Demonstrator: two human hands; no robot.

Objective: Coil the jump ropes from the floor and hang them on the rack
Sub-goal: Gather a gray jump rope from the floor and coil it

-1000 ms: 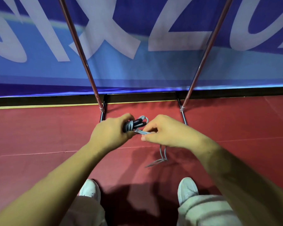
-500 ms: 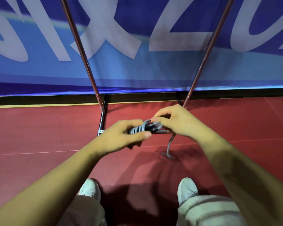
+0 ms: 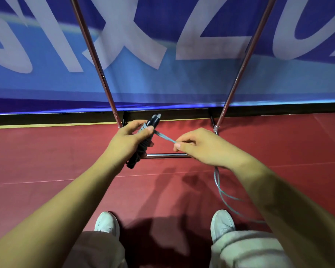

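Jump rope in mid-coil, seen from beside the person. The grey-blue corded jump rope [image 3: 165, 137] is off the floor for most of its length. Its two black cylindrical handles [image 3: 154, 119] are held together, far ends pointing away, with several turns of cord already wound round them. The left hand [image 3: 128, 140] clenches this bundle, thumb pressed over the wraps. The right hand [image 3: 201, 149] pinches the cord between thumb and fingertips and draws a short stretch taut, rightward and nearward from the bundle.

Below the right wrist the loose tail of cord [image 3: 219, 190] hangs down and trails over the dark red sports floor [image 3: 46, 161] near the right white shoe [image 3: 221, 223]; the left white shoe [image 3: 106, 222] stands well apart from it.

Progress, as judged: winding is well under way but unfinished; the tail is yet to be wrapped, and the hanging step has not begun. No rope shows on the thin chrome-tube rack [image 3: 244, 64], whose two uprights rise just beyond the hands; its top is out of view. No other ropes are visible.

Writing: the blue wall banner [image 3: 182, 80] beyond the rack carries very large white characters, cropped and blurred, so no whole word reads. No label is legible on the handles.
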